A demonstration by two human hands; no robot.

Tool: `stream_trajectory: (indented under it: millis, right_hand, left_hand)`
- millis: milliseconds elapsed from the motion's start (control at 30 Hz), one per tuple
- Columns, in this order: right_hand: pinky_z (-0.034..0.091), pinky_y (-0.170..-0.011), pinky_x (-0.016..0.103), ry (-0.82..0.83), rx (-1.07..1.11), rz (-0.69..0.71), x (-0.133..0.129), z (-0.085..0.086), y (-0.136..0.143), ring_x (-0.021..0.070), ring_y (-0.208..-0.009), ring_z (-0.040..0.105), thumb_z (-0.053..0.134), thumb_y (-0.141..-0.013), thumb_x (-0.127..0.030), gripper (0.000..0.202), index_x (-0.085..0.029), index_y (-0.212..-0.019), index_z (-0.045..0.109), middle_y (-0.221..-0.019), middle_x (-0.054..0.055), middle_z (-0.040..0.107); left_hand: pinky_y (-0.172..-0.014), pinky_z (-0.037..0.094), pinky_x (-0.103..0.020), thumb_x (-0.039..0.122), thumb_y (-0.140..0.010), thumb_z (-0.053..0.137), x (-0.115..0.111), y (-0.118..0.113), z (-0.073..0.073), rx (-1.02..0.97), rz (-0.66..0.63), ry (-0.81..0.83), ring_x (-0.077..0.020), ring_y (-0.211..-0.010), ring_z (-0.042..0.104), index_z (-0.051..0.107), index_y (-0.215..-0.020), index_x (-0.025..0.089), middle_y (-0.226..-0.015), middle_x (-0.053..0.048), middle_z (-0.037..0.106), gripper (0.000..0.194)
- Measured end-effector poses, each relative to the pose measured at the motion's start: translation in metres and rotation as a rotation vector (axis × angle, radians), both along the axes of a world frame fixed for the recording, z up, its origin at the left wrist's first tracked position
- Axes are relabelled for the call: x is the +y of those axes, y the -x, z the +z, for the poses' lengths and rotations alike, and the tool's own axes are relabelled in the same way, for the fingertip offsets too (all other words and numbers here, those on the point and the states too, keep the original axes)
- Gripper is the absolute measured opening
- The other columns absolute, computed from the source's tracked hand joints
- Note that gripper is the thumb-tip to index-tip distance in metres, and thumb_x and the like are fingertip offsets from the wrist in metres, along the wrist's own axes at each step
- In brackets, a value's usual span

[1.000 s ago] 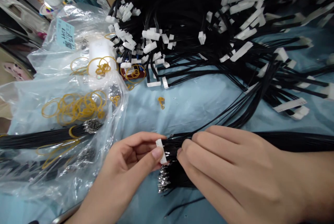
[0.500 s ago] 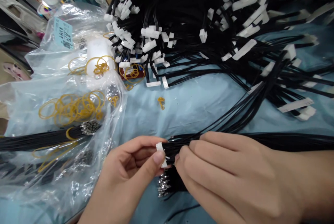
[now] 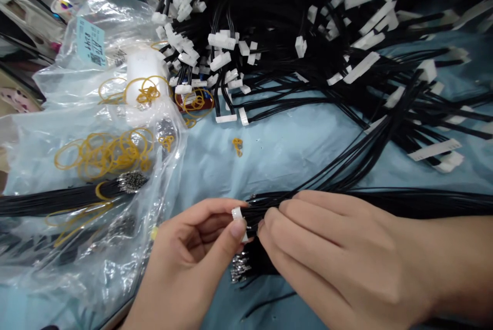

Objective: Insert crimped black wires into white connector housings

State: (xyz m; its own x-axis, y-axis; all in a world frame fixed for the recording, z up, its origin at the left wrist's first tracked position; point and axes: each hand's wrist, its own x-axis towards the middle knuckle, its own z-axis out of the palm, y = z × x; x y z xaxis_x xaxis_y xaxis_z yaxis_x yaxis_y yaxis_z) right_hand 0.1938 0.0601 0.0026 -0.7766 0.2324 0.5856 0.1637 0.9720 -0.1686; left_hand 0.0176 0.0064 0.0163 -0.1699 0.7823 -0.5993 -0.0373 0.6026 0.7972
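Note:
Between thumb and fingers, my left hand [image 3: 200, 253] pinches a small white plug connector [image 3: 237, 213]. Black wires [image 3: 262, 208] run from the connector's right side toward my right hand [image 3: 339, 253], whose fingers are closed on them close to the connector. My right fingertips are partly hidden behind the hand's back, so the exact wire held does not show. Below the connector lies a bundle of loose black wires with bare metal terminals [image 3: 240, 267] at their ends, partly under my right hand.
Black cable harnesses [image 3: 269, 17] with white connectors [image 3: 222, 40] are heaped at the back and right. Left, a clear plastic bag [image 3: 162, 176] carries yellow rubber bands [image 3: 108, 153] and a terminal-tipped wire bundle [image 3: 61, 196]. One tangled rubber band [image 3: 238, 147] lies on the blue cloth [image 3: 277, 150].
Both hands keep their grip near the connector, with only a slight shift of the fingers. The whole view has moved a little, so background things sit slightly higher.

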Motion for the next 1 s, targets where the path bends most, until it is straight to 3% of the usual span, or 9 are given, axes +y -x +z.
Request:
stream_trajectory:
  millis: [333, 600, 800, 1000]
  right_hand:
    - [0.050, -0.054, 0.032, 0.059, 0.010, 0.005, 0.000, 0.001, 0.000, 0.0186, -0.060, 0.057, 0.035, -0.087, -0.006, 0.036, -0.012, -0.070, 0.066, -0.067, 0.009, 0.063]
    - [0.040, -0.043, 0.033, 0.087, -0.031, -0.133, -0.001, 0.012, -0.002, 0.0184, -0.051, 0.052, 0.032, -0.084, -0.001, 0.042, -0.015, -0.058, 0.062, -0.058, 0.007, 0.060]
    - [0.042, -0.053, 0.031, 0.177, -0.139, -0.139, -0.001, 0.009, -0.004, 0.0188, -0.066, 0.055, 0.025, -0.091, -0.004, 0.046, -0.009, -0.086, 0.070, -0.076, 0.010, 0.063]
    - [0.039, -0.055, 0.029, 0.224, -0.157, -0.133, -0.004, 0.006, -0.008, 0.0173, -0.066, 0.050, 0.029, -0.089, -0.004, 0.041, -0.010, -0.086, 0.069, -0.077, 0.008, 0.061]
  left_hand:
    - [-0.059, 0.055, -0.007, 0.030, -0.069, 0.080, 0.000, 0.004, -0.001, -0.055, 0.004, 0.014, -0.0075, -0.064, 0.069, 0.075, -0.081, 0.029, -0.072, 0.006, 0.077, 0.013]
    - [-0.058, 0.054, -0.006, 0.029, -0.070, 0.078, 0.006, 0.008, 0.000, -0.047, -0.011, 0.090, -0.0079, -0.070, 0.068, 0.075, -0.082, 0.026, -0.078, 0.004, 0.075, 0.012]
    - [-0.065, 0.057, -0.011, 0.033, -0.072, 0.076, 0.008, 0.008, 0.001, -0.053, -0.039, 0.102, -0.0101, -0.076, 0.067, 0.074, -0.086, 0.027, -0.083, 0.003, 0.073, 0.015]
    - [-0.063, 0.057, -0.010, 0.034, -0.070, 0.077, 0.006, 0.012, 0.001, -0.072, -0.060, 0.102, -0.0099, -0.074, 0.066, 0.074, -0.085, 0.027, -0.081, 0.003, 0.073, 0.017]
